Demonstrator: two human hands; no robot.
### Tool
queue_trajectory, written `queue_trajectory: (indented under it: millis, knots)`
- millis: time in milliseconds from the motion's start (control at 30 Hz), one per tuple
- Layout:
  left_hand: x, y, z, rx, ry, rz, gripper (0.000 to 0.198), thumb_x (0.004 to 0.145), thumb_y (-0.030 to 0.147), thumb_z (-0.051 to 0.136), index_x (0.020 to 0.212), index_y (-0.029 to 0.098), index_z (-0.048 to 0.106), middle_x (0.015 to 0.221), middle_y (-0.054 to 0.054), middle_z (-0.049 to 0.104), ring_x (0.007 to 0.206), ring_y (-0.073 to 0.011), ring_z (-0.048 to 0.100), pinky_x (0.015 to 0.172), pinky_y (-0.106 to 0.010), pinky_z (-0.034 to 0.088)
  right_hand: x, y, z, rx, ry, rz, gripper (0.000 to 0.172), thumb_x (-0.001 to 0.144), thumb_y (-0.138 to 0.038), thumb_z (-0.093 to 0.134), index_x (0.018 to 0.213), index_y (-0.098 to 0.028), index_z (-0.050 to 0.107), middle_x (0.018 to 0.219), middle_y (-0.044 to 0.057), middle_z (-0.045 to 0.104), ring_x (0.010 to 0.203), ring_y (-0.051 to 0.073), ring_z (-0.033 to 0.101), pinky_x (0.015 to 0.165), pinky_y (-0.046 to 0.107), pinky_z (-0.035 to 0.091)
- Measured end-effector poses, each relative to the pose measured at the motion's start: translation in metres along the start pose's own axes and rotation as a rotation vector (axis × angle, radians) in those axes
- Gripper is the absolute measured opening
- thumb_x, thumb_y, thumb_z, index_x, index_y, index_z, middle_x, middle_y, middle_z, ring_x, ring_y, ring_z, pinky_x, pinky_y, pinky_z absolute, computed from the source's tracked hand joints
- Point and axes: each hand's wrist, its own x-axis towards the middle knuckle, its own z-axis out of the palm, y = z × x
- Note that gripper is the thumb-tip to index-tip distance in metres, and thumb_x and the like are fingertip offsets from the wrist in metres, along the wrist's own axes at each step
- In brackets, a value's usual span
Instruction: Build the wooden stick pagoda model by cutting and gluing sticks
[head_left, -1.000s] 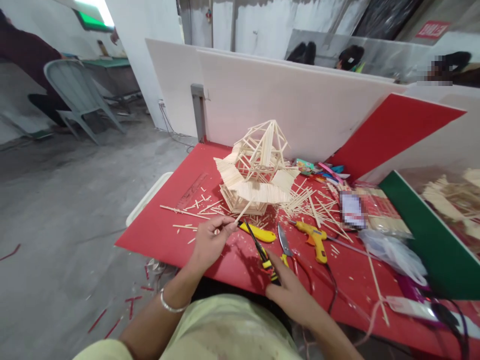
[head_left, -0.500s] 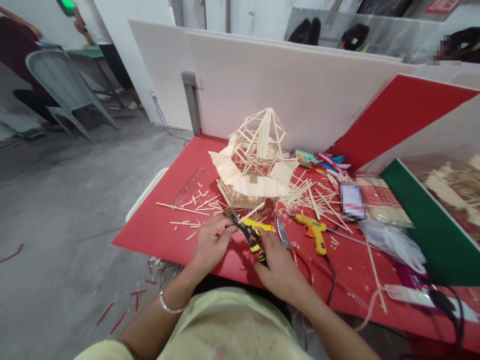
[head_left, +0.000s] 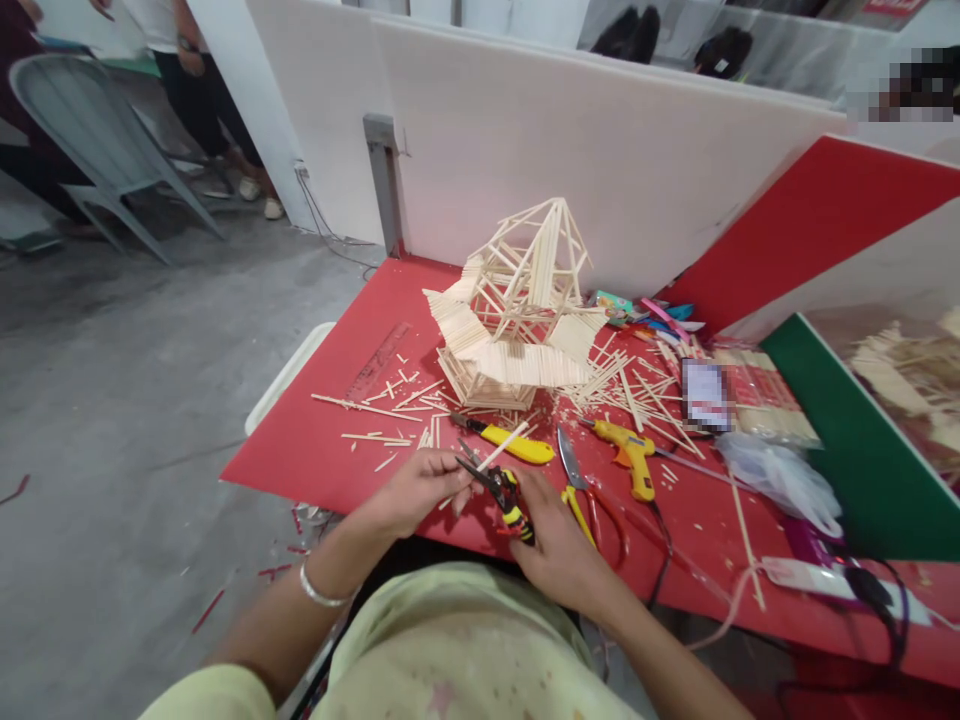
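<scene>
Two hands meet over the near edge of the red table. The left hand pinches a thin wooden stick between thumb and fingertips, with the remaining fingers curled loosely beneath. The stick runs up and away from those fingertips at a slant, and its far end lies close to a yellow utility knife.

The right hand is closed around the striped handles of a pair of cutters, with the fingers wrapped and pressed together. The cutter blades point toward the left fingertips and sit at the stick, just beyond the pinch (whether the blades actually touch the stick cannot be told).

Positions relative to the fingers:
- Just beyond the right knuckles: scissors with red and yellow handles, lying flat.
- Further out on the same side: a yellow glue gun, resting on its side.
- Well beyond both hands: a stick model with an open peaked frame, standing against a white partition board.
- Beyond the left fingers: a ruler, lying flat near the table edge.
- Around the model's base: loose sticks and offcuts, scattered.

A metal bracelet circles the left wrist.
</scene>
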Motion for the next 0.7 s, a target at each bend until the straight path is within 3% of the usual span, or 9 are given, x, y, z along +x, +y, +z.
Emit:
queue_trajectory:
  millis: [233, 400, 467, 600, 700]
  knots:
    - [0.003, -0.011, 0.001, -0.189, -0.027, -0.101, 0.039, 0.074, 0.050, 0.075, 0.078, 0.011, 0.072, 0.049, 0.000, 0.055, 0.042, -0.0080, 0.045, 0.044, -0.020, 0.035, -0.002, -0.009, 0.001, -0.056, -0.032, 0.089, 0.061, 0.073, -0.011, 0.052, 0.133, -0.018, 0.044, 0.124, 0.014, 0.056, 0.118, 0.028, 0.051, 0.103, 0.048, 0.039]
    - [0.003, -0.001, 0.002, -0.060, 0.043, -0.056, 0.042, 0.074, 0.053, 0.073, 0.076, 0.011, 0.073, 0.047, 0.000, 0.053, 0.042, -0.0087, 0.045, 0.044, -0.021, 0.037, -0.007, -0.007, -0.002, 0.113, -0.067, 0.076, 0.069, 0.073, -0.008, 0.050, 0.141, -0.021, 0.038, 0.137, 0.011, 0.050, 0.130, 0.025, 0.043, 0.110, 0.044, 0.034]
    - [0.001, 0.004, 0.002, 0.033, 0.060, -0.015, 0.042, 0.078, 0.053, 0.070, 0.075, 0.011, 0.072, 0.049, 0.000, 0.052, 0.046, -0.0100, 0.048, 0.047, -0.021, 0.039, -0.008, -0.008, -0.006, 0.201, -0.076, 0.091, 0.066, 0.074, -0.008, 0.048, 0.138, -0.022, 0.042, 0.136, 0.009, 0.052, 0.127, 0.023, 0.046, 0.109, 0.040, 0.035]
    - [-0.001, 0.008, 0.000, 0.222, 0.044, 0.077, 0.038, 0.084, 0.048, 0.064, 0.076, 0.012, 0.072, 0.056, -0.001, 0.056, 0.052, -0.0106, 0.052, 0.052, -0.021, 0.041, -0.007, -0.011, -0.017, 0.399, -0.159, 0.128, 0.043, 0.073, -0.009, 0.048, 0.114, -0.020, 0.058, 0.109, 0.003, 0.065, 0.101, 0.019, 0.057, 0.093, 0.032, 0.042]
    - [0.001, 0.004, -0.002, 0.257, 0.056, 0.151, 0.035, 0.085, 0.046, 0.063, 0.077, 0.013, 0.072, 0.057, -0.002, 0.058, 0.054, -0.0113, 0.054, 0.055, -0.022, 0.043, -0.008, -0.013, -0.020, 0.573, -0.244, 0.228, 0.026, 0.066, -0.013, 0.052, 0.091, -0.019, 0.059, 0.082, -0.002, 0.061, 0.078, 0.015, 0.054, 0.073, 0.026, 0.043]
